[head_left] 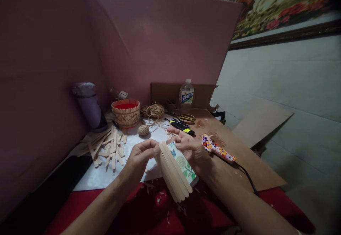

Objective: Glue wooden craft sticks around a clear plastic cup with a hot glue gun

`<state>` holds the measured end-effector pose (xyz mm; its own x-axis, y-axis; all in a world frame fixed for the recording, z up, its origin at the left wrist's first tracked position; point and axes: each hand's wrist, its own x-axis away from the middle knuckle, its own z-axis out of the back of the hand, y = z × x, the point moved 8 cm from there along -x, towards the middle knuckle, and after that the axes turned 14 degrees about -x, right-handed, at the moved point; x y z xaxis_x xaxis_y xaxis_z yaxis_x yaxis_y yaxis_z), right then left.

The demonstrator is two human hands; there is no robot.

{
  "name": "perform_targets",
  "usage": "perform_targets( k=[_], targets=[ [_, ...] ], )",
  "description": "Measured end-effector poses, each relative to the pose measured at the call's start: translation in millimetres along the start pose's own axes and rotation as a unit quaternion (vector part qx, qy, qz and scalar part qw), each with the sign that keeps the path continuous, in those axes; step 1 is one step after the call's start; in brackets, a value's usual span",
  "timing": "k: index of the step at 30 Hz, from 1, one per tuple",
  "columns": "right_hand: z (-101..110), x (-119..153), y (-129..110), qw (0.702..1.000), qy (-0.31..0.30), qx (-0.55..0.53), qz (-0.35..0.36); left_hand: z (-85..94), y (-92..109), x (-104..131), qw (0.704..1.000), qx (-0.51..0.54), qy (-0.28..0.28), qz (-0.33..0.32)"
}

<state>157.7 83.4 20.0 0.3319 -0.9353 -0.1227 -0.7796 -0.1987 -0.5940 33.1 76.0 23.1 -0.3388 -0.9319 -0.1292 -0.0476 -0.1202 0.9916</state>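
Note:
Between my hands, above the table's front edge, is a tilted box (pixel 184 164) with a printed flower pattern. Flat craft sticks (pixel 174 174) lie side by side along its left part, covering the print there. My left hand (pixel 145 155) pinches the upper left end of the sticks with thumb and fingers. My right hand (pixel 190 149) grips the box from the right, its fingers bent around the upper end and partly hidden. A floral-patterned glue gun (pixel 218 150) rests on the brown board to the right of my right hand.
Loose craft sticks (pixel 113 144) are heaped on a white sheet (pixel 93 178) at left. Behind are a stick-covered basket (pixel 126 116), twine (pixel 154 110), a twine ball (pixel 143 130), a utility knife (pixel 182 126), scissors (pixel 186 118), a clear bottle (pixel 186 94) and a purple tumbler (pixel 90 109). A black cord (pixel 247 176) trails right.

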Motion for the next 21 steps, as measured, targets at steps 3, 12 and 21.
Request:
perform_targets(
  k=[3, 12, 21],
  targets=[
    [0.8, 0.1, -0.5, 1.0, 0.007, 0.001, 0.001, -0.1, -2.6, -0.7, 1.0, -0.003, -0.003, 0.006],
    [1.2, -0.3, -0.8, 1.0, 0.01, 0.001, 0.004, 2.2, -7.0, -1.2, 1.0, -0.004, 0.0, 0.012],
    [2.1, -0.4, 0.5, 0.999, 0.004, 0.03, 0.018, 4.2, -5.9, -1.5, 0.999, 0.02, 0.039, 0.024]
  ],
)
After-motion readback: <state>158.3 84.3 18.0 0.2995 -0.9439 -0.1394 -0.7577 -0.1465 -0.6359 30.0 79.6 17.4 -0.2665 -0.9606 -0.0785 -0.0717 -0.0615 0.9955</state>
